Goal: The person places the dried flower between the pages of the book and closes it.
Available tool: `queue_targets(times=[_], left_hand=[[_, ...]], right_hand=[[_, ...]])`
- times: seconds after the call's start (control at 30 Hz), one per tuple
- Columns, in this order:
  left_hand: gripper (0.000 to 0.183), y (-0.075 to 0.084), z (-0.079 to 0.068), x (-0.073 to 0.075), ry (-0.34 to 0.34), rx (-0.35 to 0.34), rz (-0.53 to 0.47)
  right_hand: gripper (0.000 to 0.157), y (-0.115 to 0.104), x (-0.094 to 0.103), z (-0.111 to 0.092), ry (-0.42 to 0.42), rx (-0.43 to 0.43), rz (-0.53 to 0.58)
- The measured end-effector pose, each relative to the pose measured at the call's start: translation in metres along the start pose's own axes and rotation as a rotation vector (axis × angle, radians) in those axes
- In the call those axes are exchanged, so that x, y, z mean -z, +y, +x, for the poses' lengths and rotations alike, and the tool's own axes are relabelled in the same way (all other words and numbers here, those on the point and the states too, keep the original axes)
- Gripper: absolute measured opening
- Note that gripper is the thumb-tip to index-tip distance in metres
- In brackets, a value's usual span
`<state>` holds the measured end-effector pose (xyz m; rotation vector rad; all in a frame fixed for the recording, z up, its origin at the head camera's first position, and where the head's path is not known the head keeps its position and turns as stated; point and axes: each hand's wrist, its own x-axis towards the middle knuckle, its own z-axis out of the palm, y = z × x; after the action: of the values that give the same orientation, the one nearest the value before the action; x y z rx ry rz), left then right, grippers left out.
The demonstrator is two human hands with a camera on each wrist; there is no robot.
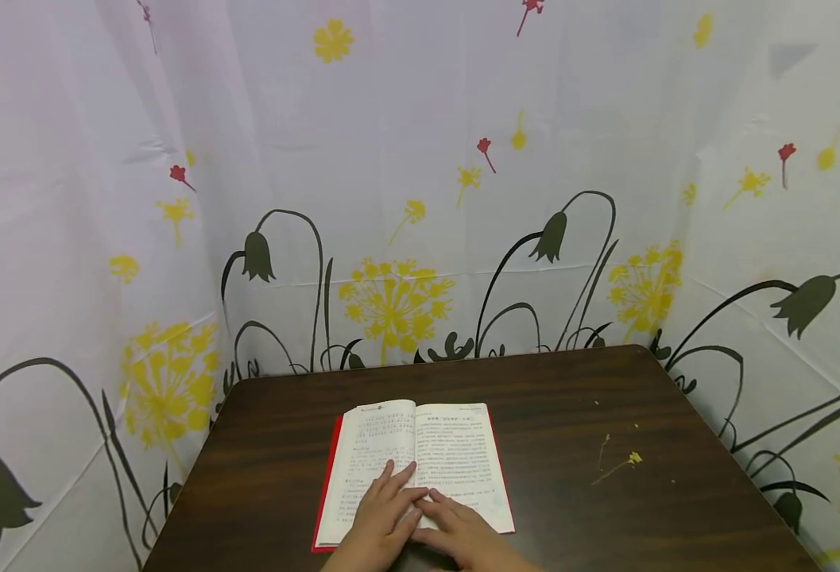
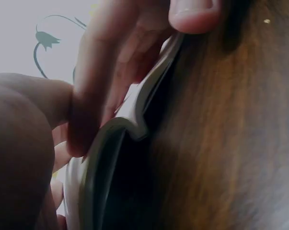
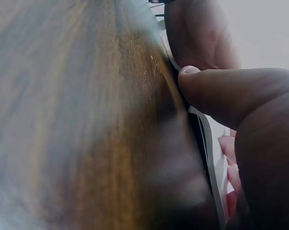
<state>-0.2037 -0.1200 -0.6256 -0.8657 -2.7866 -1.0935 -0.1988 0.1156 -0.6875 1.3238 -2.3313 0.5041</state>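
An open book [image 1: 458, 445] with a red cover and printed pages lies near the table's front. My left hand [image 1: 382, 512] rests on the lower part of its left page, fingers stretched toward the gutter. From the other side my right hand [image 1: 458, 532] lies across the bottom of the right page, its fingers extended. The fingertips of both hands meet near the gutter, overlapping or touching. In the left wrist view the book's curved bottom edge [image 2: 134, 103] runs beneath the fingers. The right wrist view shows a thumb [image 3: 216, 91] beside the book's edge [image 3: 211, 153].
The dark brown wooden table [image 1: 269, 445] extends to both sides of the book. A small yellow flower sprig [image 1: 634, 458] and tiny bits lie on the right side. Behind the table hangs a white curtain [image 1: 391, 159] printed with flowers.
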Motion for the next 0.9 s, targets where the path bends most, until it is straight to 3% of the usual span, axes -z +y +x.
queue_targets(times=[0.1,0.37,0.43,0.47,0.53,0.63,0.67,0.7,0.8,0.9], left_hand=[[0.035,-0.001,0.0,-0.001,0.021,-0.013,0.038],[0.036,-0.003,-0.001,-0.006,0.041,-0.028,0.077],[0.039,-0.004,-0.002,-0.006,0.028,-0.025,0.09],[0.04,-0.005,-0.002,-0.007,0.023,-0.027,0.104],[0.042,-0.006,-0.003,-0.007,0.014,-0.026,0.125],[0.046,-0.006,-0.003,-0.006,0.005,-0.019,0.158],[0.047,-0.006,-0.003,-0.006,0.003,-0.013,0.162],[0.048,-0.005,-0.003,-0.005,-0.001,-0.005,0.159],[0.05,-0.003,-0.003,-0.004,-0.018,0.021,0.143],[0.05,-0.001,-0.003,-0.003,-0.035,0.033,0.128]], right_hand=[[0.059,0.0,0.001,0.001,-0.018,-0.009,0.016],[0.083,0.002,0.006,-0.007,-0.105,-0.048,0.166],[0.076,0.003,0.01,-0.008,-0.119,-0.056,0.202],[0.07,0.001,0.015,-0.007,-0.155,-0.109,0.283],[0.058,0.0,0.024,-0.007,-0.162,-0.1,0.338],[0.045,-0.003,0.054,-0.008,-0.198,-0.177,0.516],[0.041,-0.003,0.065,-0.009,-0.195,-0.223,0.586],[0.038,-0.001,0.074,-0.013,-0.159,-0.215,0.588],[0.025,0.004,0.103,-0.026,-0.095,-0.483,0.745],[0.013,0.019,0.124,-0.046,0.004,-0.754,0.736]])
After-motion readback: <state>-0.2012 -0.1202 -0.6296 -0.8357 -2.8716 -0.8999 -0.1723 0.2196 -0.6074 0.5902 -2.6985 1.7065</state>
